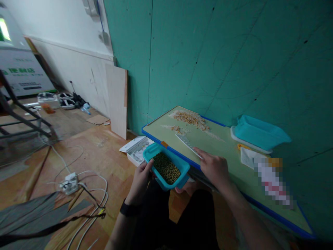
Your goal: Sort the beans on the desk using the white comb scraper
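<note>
My left hand (pixel 143 177) is closed on the near left rim of a turquoise plastic container (pixel 185 170), held at the table's edge above my lap. Inside it lie green beans (pixel 161 163) and yellowish soybeans (pixel 171 174). My right hand (pixel 213 169) grips one end of a thin white strip (pixel 187 144), ruler-like, whose far end reaches over the pale green tabletop (pixel 218 139). Just beyond that tip sits a small cluster of soybeans (pixel 177 129) mixed with pale grains. Farther back spreads a larger pile of soybeans and whitish grains (pixel 189 119).
A second turquoise container (pixel 261 132) stands on a white lid at the table's back right, near a cloth (pixel 247 156) and a blurred packet (pixel 273 184). Left of the table, an open white box (pixel 136 151) is on the floor. Cables and a power strip (pixel 70 183) lie farther left.
</note>
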Available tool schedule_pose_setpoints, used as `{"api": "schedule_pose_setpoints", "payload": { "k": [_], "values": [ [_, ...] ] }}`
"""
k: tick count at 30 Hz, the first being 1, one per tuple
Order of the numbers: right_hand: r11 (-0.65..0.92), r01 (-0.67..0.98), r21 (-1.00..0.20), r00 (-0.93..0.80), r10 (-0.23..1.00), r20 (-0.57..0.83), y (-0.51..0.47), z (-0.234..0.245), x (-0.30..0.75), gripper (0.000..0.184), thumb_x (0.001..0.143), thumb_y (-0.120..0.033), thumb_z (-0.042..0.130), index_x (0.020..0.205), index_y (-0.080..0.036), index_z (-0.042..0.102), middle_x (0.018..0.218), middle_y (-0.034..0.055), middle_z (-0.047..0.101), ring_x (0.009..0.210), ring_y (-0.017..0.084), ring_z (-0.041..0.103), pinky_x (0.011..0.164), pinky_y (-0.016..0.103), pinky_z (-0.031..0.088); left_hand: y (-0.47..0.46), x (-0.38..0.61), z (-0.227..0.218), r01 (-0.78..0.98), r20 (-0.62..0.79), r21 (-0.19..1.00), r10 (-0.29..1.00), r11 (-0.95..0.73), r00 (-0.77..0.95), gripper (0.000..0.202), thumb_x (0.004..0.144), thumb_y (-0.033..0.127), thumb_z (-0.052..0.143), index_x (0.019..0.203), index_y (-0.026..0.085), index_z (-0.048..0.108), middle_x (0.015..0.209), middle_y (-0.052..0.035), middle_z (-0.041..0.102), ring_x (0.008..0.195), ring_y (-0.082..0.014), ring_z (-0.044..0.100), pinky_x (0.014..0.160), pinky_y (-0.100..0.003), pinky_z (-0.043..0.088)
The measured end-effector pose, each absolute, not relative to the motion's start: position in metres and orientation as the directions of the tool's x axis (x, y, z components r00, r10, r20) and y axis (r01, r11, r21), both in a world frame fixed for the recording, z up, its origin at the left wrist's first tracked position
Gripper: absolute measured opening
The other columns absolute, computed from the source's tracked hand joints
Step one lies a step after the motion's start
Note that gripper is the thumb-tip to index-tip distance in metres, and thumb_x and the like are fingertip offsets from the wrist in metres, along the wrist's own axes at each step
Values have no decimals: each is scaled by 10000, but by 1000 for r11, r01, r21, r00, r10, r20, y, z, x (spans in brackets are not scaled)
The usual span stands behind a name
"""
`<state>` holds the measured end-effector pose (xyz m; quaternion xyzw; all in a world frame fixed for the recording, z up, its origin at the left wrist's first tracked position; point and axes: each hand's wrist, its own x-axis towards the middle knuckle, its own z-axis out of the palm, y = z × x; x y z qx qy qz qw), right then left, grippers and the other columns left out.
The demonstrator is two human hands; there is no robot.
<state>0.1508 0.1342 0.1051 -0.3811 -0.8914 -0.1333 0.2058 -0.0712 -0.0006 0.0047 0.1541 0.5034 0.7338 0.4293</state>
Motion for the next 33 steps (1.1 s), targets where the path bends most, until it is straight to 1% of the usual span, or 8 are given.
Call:
{"api": "schedule_pose_setpoints", "payload": {
  "k": [3,7,10,13,16,20,29,33],
  "values": [
    [609,787,95,-573,666,478,145,104,166,454,866,-109,539,1239,-304,711,916,55,799,594,160,691,558,249,395,0,-72,2,-457,-198,882,790,-115,-581,514,651,599,828,571,171,554,465,27,543,425,-96,498,445,-211,394],
    [517,854,63,-470,714,518,165,103,178,336,935,-260,514,1175,-230,746,752,102,775,561,194,672,557,276,384,0,-71,0,-446,-190,888,794,-112,-577,502,673,594,817,577,172,562,474,27,536,428,-93,477,450,-217,401],
    [522,853,-16,-422,706,569,177,104,176,340,945,-340,501,1085,-192,774,767,125,774,594,220,690,571,291,402,0,-70,0,-457,-190,882,802,-114,-567,476,692,579,809,606,172,577,504,35,534,452,-93,480,478,-221,433],
    [556,826,-91,-408,701,585,183,105,164,354,941,-382,508,1022,-177,785,797,140,777,635,243,710,584,299,426,-1,-69,3,-450,-190,886,800,-110,-569,481,683,585,810,608,172,575,507,38,525,458,-96,486,477,-218,428],
    [573,809,-133,-420,721,551,185,107,149,334,933,-376,525,1002,-178,785,813,144,779,665,251,722,598,301,444,-2,-68,6,-439,-187,892,797,-108,-574,503,666,595,814,584,171,556,497,35,518,454,-96,482,463,-213,404],
    [579,801,-153,-438,740,511,185,109,136,291,932,-343,544,1028,-196,776,855,130,786,709,249,735,634,300,466,-3,-68,5,-424,-181,900,796,-103,-578,505,674,605,807,591,167,570,499,28,533,452,-95,474,461,-216,400],
    [560,812,-163,-406,744,531,188,107,133,306,934,-344,529,934,-166,778,822,146,780,703,246,738,617,288,475,0,-70,-6,-448,-187,886,795,-117,-577,497,688,597,803,583,167,576,498,36,524,451,-96,477,463,-217,394],
    [586,794,-160,-427,726,540,188,105,133,306,932,-355,532,905,-171,774,795,137,778,688,237,736,599,277,470,0,-70,-4,-441,-181,889,796,-118,-578,492,687,596,803,579,169,583,497,31,529,455,-103,485,463,-221,397]
  ]
}}
